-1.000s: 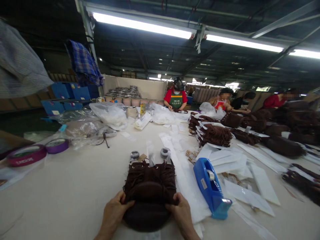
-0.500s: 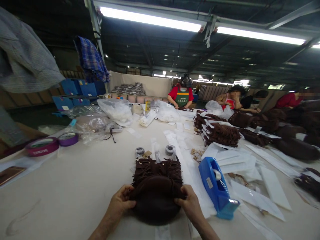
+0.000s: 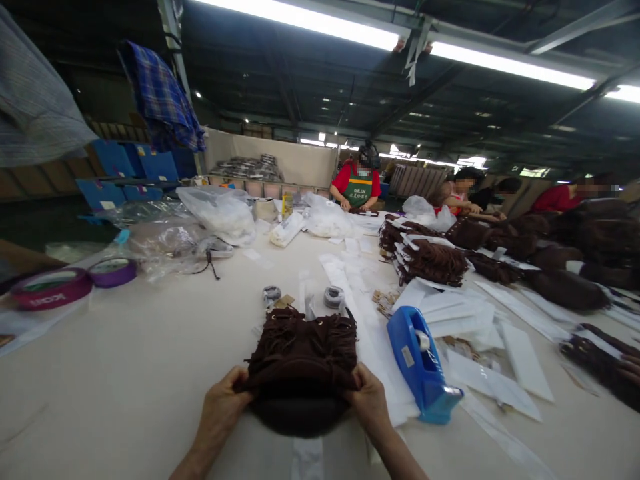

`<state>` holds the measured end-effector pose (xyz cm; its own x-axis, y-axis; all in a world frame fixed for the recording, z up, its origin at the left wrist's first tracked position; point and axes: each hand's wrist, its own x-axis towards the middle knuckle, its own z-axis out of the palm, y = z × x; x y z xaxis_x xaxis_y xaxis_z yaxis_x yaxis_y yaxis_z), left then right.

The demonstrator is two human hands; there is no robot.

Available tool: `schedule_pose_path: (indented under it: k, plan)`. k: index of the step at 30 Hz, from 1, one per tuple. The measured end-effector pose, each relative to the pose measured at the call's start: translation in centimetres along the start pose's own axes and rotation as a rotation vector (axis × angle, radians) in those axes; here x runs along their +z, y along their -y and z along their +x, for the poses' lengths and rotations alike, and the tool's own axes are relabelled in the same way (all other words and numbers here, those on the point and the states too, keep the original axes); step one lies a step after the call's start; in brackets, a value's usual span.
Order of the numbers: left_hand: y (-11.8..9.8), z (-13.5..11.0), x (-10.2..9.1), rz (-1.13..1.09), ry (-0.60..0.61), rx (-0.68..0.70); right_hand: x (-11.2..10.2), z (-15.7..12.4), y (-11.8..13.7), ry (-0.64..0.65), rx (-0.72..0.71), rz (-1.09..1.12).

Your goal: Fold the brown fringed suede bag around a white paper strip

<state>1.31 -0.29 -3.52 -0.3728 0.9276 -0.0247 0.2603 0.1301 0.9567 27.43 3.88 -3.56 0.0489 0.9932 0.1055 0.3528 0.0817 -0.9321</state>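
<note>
A dark brown fringed bag (image 3: 303, 343) with metal eyelets lies on the pale table in front of me. Its rounded, smooth end faces me and its fringes point away. My left hand (image 3: 223, 400) pinches the bag's left edge between thumb and fingers. On the opposite edge my right hand (image 3: 369, 400) has the same kind of grip. Just beyond the bag's far end sit two grey wrapped coils, one at the left (image 3: 271, 294) and one at the right (image 3: 334, 297). A brown tag (image 3: 285, 302) lies between them.
Right of my hand stands a blue tape dispenser (image 3: 425, 367), near white paper strips (image 3: 480, 373) and stacked fringed bags (image 3: 433, 260). Purple tape rolls (image 3: 53, 288) and clear plastic bags (image 3: 175, 247) lie at left. A co-worker (image 3: 357, 183) works opposite; another person's hand (image 3: 631, 367) shows far right.
Both hands still grip the bag's edges. The bag's near end has folded, showing a dark hollow and less of its smooth face. The view has shifted slightly; another person's hand appears far right.
</note>
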Motion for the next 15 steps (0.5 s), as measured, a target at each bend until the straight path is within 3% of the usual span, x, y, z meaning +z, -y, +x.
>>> schedule_pose_path:
  k: [7, 12, 15]
  plan:
    - [-0.4, 0.4, -0.2, -0.077, 0.017, 0.122, -0.8, -0.1, -0.1, 0.089, -0.022, -0.125]
    - [0.3, 0.6, 0.9, -0.159, -0.042, 0.051, -1.6, -0.1, -0.6, 0.168, -0.099, -0.178]
    - [-0.2, 0.5, 1.5, -0.248, -0.073, 0.028, -1.8, -0.1, -0.6, 0.179, -0.073, -0.173]
